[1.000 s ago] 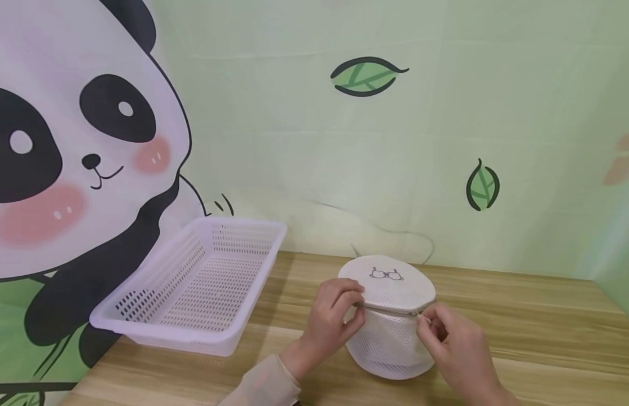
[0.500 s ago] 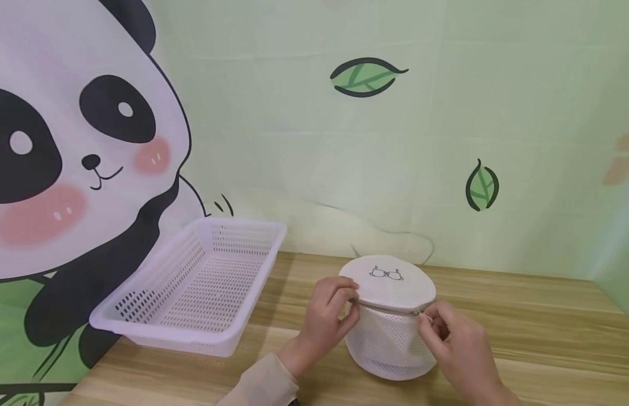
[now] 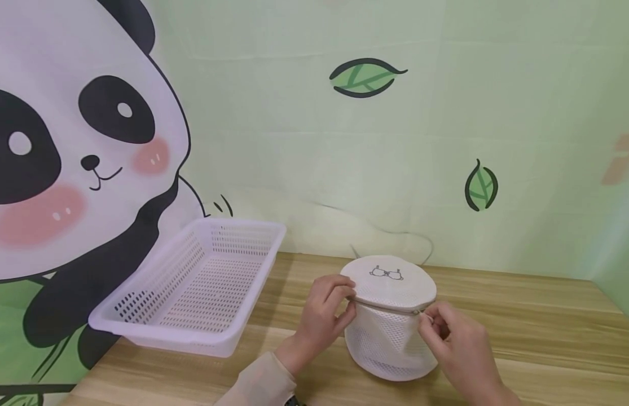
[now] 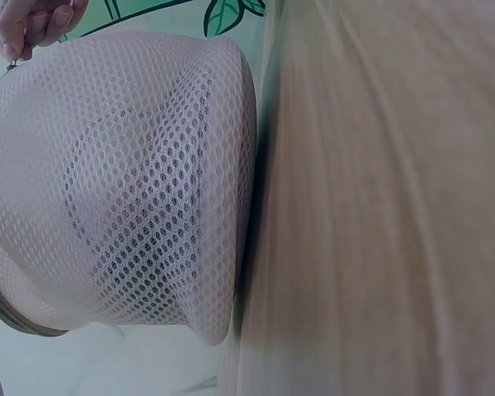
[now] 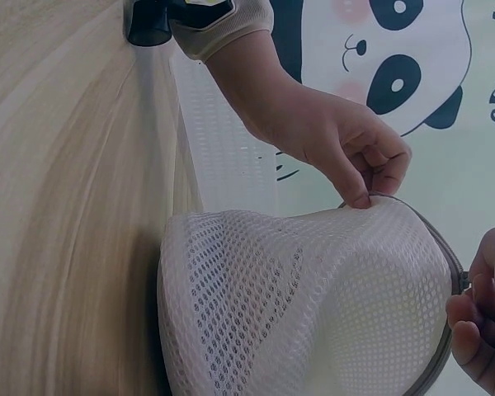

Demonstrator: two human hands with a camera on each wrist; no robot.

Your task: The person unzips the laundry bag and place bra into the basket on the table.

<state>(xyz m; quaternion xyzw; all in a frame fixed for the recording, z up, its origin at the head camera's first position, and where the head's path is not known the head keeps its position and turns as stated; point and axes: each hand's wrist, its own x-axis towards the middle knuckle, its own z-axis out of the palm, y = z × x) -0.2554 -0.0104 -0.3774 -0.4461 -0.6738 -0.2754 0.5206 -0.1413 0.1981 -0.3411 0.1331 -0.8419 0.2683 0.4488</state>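
Observation:
A round white mesh laundry bag (image 3: 387, 352) stands upright on the table, its flat top printed with a pair of glasses-like outlines. A zipper (image 3: 385, 307) runs round the edge of the top. At the left of that edge, my left hand (image 3: 324, 313) pinches the bag's rim between thumb and fingers; the right wrist view shows this left hand (image 5: 338, 144) from the other side. My right hand (image 3: 458, 347) pinches the zipper pull at the front right, its fingers curled. Through the mesh (image 4: 140, 198) in the left wrist view, a faint curved line shows.
A white perforated plastic basket (image 3: 228, 341) stands on the table to the left of the bag. Behind the wooden table (image 3: 558, 338) hangs a pale green backdrop (image 3: 273, 113) with a panda and leaves. A dark band (image 5: 148, 23) shows near the left sleeve in the right wrist view.
My left hand has shifted slightly left along the rim, drawing the zipper edge straighter. The right hand has stayed almost still at the zipper pull.

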